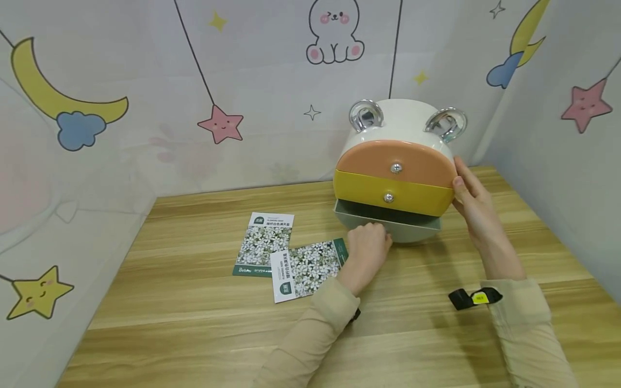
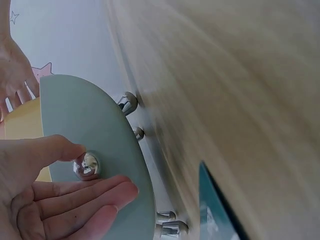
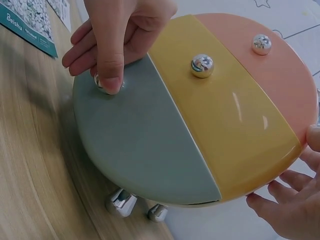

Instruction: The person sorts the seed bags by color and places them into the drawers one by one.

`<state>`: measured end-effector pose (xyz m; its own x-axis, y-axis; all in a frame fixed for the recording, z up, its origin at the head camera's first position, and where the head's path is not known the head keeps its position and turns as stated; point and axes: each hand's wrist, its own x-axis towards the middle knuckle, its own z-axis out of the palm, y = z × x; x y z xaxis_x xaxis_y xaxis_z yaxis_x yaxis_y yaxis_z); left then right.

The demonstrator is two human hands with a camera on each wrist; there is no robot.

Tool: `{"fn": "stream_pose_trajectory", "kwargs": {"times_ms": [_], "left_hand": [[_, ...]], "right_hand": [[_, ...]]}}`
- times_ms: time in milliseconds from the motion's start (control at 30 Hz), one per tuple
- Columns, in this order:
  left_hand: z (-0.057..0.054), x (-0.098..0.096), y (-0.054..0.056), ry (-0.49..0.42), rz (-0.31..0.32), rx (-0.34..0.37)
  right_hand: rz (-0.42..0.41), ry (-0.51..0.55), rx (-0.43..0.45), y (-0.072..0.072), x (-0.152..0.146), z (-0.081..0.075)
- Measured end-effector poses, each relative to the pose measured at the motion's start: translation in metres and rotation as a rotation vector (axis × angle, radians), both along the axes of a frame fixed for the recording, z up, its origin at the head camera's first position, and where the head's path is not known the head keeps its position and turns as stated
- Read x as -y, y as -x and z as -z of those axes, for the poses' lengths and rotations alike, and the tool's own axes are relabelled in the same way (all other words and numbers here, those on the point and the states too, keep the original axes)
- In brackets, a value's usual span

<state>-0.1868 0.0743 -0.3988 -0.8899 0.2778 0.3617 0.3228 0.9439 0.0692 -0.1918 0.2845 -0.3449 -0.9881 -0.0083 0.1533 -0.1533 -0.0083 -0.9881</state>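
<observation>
A rounded white drawer box [image 1: 407, 116] with silver ear-like rings stands on short silver feet near the back of the table. Its front has an orange drawer [image 1: 361, 156], a yellow drawer [image 1: 356, 186] and a grey-green bottom drawer [image 1: 414, 231]. That bottom one sticks out partway, with its dark inside showing in the head view. My left hand [image 1: 367, 248] pinches its round silver knob [image 2: 87, 166] between thumb and forefinger, the other fingers extended below. My right hand [image 1: 477, 210] rests against the box's right side, thumb at the front edge and fingers spread along the side.
Two flower seed packets, one upright [image 1: 264, 242] and one turned sideways [image 1: 312, 268], lie overlapping on the wooden table [image 1: 194, 323], left of the left hand. A pale printed wall covering [image 1: 271, 64] rises close behind the box.
</observation>
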Motion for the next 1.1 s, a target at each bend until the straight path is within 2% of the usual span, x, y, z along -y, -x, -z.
{"fn": "stream_pose_trajectory", "kwargs": {"times_ms": [300, 633, 800, 933, 1100], "left_hand": [[0.000, 0.001, -0.008, 0.072, 0.010, -0.049], [0.005, 0.002, -0.015, 0.098, 0.014, -0.186], [0.006, 0.003, -0.020, 0.099, 0.018, -0.228], [0.006, 0.004, -0.023, 0.094, 0.025, -0.236], [0.005, 0.007, -0.027, 0.086, 0.047, -0.190]], "right_hand": [[0.006, 0.016, 0.000, 0.000, 0.000, 0.000], [0.010, 0.004, 0.007, 0.000, -0.001, -0.001], [0.004, 0.006, 0.002, 0.001, -0.001, 0.000], [0.002, 0.013, 0.001, 0.001, -0.001, 0.000], [0.008, 0.018, 0.009, 0.001, -0.001, 0.000]]}}
